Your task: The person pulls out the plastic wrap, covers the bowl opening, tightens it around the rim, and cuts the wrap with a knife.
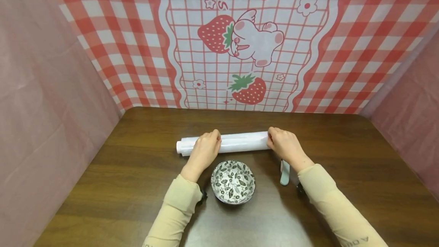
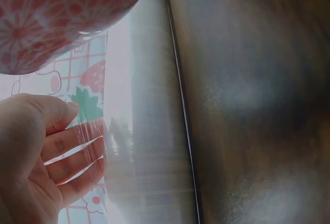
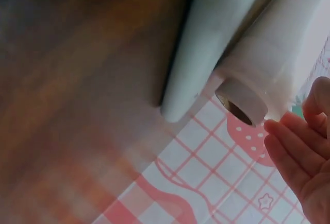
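A roll of clear plastic wrap [image 1: 241, 143] lies across the table, its hollow core [image 3: 240, 103] showing at one end in the right wrist view. My left hand [image 1: 207, 146] is over the roll left of its middle; in the left wrist view its thumb and fingers pinch a thin sheet of the film [image 2: 93, 131] pulled up from the roll. At the right end my right hand [image 1: 285, 144] pinches the film's edge near the core. Nearer me stands a bowl [image 1: 233, 182] with dark leaves inside and a reddish flower pattern outside [image 2: 56, 18].
A slim mint-green tool [image 1: 285, 172] lies on the brown table [image 1: 137, 186] below my right hand; its kind is unclear. Behind the table hangs a red checked strawberry cloth [image 1: 240, 48], with pink curtains [image 1: 41, 106] at the sides.
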Demonstrator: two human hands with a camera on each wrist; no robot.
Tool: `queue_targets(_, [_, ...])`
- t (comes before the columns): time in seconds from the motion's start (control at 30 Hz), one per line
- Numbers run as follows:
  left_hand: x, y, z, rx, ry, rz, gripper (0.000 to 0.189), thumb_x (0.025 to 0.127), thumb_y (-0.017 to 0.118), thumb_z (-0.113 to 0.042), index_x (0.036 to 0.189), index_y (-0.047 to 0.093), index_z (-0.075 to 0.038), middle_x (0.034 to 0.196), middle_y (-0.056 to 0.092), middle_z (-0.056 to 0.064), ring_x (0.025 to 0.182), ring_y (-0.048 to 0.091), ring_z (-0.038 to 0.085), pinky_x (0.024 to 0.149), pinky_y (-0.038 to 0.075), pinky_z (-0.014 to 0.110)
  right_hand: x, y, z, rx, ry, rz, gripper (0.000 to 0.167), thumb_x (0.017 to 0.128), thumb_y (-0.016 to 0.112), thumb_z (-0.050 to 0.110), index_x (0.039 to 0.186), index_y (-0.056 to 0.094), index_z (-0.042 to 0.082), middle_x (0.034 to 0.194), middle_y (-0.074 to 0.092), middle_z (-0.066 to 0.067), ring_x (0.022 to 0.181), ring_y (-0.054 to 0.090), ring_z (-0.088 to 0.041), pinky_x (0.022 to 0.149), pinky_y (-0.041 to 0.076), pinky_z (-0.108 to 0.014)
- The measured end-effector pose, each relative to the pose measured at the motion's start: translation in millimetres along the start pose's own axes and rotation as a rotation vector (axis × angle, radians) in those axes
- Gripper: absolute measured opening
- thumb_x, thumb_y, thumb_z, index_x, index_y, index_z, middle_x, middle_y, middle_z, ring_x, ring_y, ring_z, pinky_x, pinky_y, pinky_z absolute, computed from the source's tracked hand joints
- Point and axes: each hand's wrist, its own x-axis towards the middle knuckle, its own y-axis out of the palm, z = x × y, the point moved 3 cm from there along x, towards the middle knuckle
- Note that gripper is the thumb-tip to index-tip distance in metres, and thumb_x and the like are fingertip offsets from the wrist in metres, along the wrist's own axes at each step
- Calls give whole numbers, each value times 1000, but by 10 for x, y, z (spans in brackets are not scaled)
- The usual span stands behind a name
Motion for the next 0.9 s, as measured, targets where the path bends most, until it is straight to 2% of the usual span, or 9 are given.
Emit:
queue_targets(0.1, [6,-3,-5,-2,0,-7,6,83,59,-7,83,53,-8,69,61,3,64,56,21,59,46,34,30,-33,-34,15,20,16,9,72,61,2,73,52,3,60,53,-6,47,50,-23,43,41,-38])
queue_targets(0.27, [15,-9,-10,-10,-3,-17,6,83,59,-6,83,53,-8,69,61,3,63,56,21,57,46,34,54,-72,-84,55,94,88,7,75,61,5,79,55,6,58,53,-1,46,44,-16,44,40,-36])
queue_targets(0.47, [24,-23,-9,-7,-16,7,5,84,57,-7,83,53,-8,68,61,2,62,56,20,56,46,33,52,-66,-79,60,109,108,7,76,60,8,80,54,7,58,55,0,45,43,-15,44,40,-37])
queue_targets(0.67, [68,-74,0,0,-14,87,8,85,59,-8,84,51,-8,64,59,3,57,57,20,51,45,33,55,-70,-50,87,121,98,7,76,60,8,79,53,8,61,57,-1,45,42,-14,45,40,-36])
queue_targets(0.9, [199,-140,-3,2,0,235,10,88,57,-8,87,47,-7,61,58,8,54,59,25,46,44,35,86,-93,-29,78,109,79,9,77,59,7,80,50,7,53,50,1,42,40,-15,42,38,-35])
